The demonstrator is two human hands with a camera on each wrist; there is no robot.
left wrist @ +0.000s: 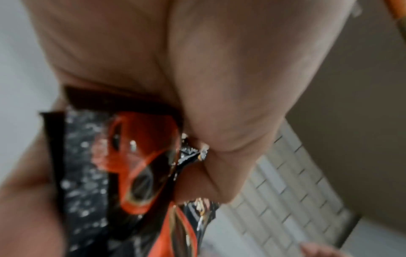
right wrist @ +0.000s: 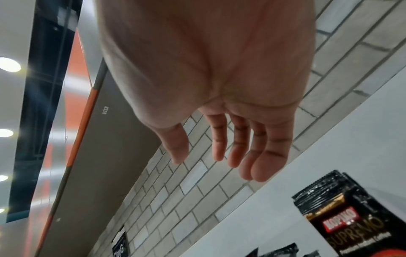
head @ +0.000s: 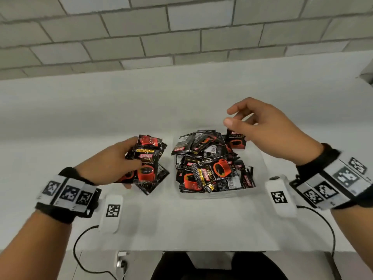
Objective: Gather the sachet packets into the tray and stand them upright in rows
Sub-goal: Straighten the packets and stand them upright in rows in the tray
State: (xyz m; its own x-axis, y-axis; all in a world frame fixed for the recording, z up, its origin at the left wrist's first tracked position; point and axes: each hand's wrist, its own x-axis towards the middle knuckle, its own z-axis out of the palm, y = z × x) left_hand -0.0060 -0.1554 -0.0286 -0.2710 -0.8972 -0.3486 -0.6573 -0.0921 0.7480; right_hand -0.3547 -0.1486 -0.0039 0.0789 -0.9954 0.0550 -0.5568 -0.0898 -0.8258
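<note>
left hand (head: 113, 162): clamped on fanned bunch of sachets (head: 148, 162), left of tray (head: 260, 158) | right hand (head: 268, 128): fingers apart, empty, above upright sachet (head: 236, 139) at tray's far right | loose pile (head: 210, 168): lying jumbled inside tray

Two hands show: the left hand (head: 113, 162) and the right hand (head: 268, 128). There is one clear tray (head: 260, 158). Sachet packets form three groups: a bunch (head: 147, 162) in the left hand, a loose heap (head: 210, 166) in the tray, and one upright packet (head: 236, 139) at the tray's far corner; exact packet numbers cannot be told. Two white marker blocks (head: 112, 213) (head: 279, 197) lie on the table.
</note>
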